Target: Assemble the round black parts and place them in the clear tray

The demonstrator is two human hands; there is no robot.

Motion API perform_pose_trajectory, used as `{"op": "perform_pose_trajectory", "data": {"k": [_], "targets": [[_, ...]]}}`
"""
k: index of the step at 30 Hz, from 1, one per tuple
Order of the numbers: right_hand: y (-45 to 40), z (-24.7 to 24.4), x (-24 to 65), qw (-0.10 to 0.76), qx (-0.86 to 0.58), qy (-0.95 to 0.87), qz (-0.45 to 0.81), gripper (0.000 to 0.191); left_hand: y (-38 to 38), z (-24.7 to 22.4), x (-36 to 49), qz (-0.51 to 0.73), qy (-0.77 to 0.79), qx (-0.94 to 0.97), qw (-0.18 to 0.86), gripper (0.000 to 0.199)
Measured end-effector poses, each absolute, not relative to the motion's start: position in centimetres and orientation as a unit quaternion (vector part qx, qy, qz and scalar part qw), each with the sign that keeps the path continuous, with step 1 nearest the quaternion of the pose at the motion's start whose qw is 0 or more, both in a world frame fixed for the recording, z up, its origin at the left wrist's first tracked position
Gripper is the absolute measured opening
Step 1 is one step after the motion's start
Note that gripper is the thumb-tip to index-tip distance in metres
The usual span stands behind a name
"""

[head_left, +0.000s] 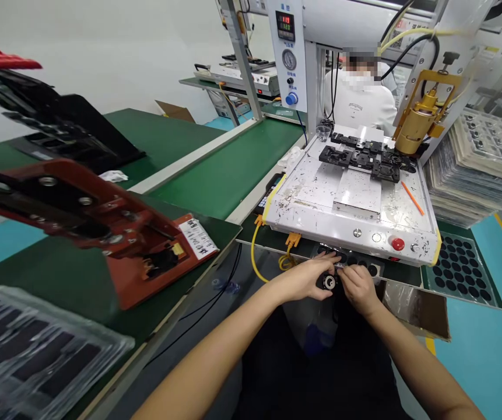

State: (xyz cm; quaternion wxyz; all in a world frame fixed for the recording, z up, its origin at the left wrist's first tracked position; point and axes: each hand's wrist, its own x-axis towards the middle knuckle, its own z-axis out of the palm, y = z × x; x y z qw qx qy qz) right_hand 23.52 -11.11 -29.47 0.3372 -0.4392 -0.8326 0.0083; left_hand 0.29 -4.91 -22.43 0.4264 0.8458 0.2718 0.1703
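The small round black part (pixel 329 282) is in front of the machine (pixel 309 198), just off its near edge and below the level of its bed. The left hand (pixel 314 279) holds it, thumb and fingers curved round its sides; the right hand (pixel 358 287) is narrow, fingertips drawn together just beside it, and whether they grip anything is too small to tell. The step in hand looks like fine fingertip work, with the left hand bracing and the right working close by. The next move seems to call for a firm left hold and a light, exact touch from the right. The part's round, pale-ringed face points up and toward the wearer, away from the machine; its long axis, if it has one, probably runs through that face, but its depth is hidden. Black discs (pixel 372 270) lie behind the hands, along the machine's front edge.
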Motion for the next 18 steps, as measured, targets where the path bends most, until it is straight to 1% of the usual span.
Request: {"op": "perform_pose_trajectory", "data": {"k": [3,7,13,16,18], "targets": [[-12.1,-30.0,23.9,0.355,-0.415,-0.838,0.018,0.029,-4.7,-22.1,0.0,0.151,0.279,0.835,0.449,0.032],[-14.0,-29.1,24.5,0.388,-0.426,-0.816,0.038,0.024,-5.2,-22.2,0.0,0.163,0.292,0.821,0.462,0.032],[-16.3,-26.1,26.1,0.44,-0.516,-0.729,0.1,0.016,-5.1,-23.0,2.2,0.257,0.356,0.82,0.368,0.03],[-16.5,-24.7,27.1,0.463,-0.57,-0.666,0.133,0.011,-4.8,-23.2,3.7,0.276,0.392,0.81,0.337,0.029],[-16.4,-23.7,27.7,0.471,-0.595,-0.633,0.153,0.013,-4.9,-23.4,4.3,0.282,0.407,0.807,0.321,0.03]]}}
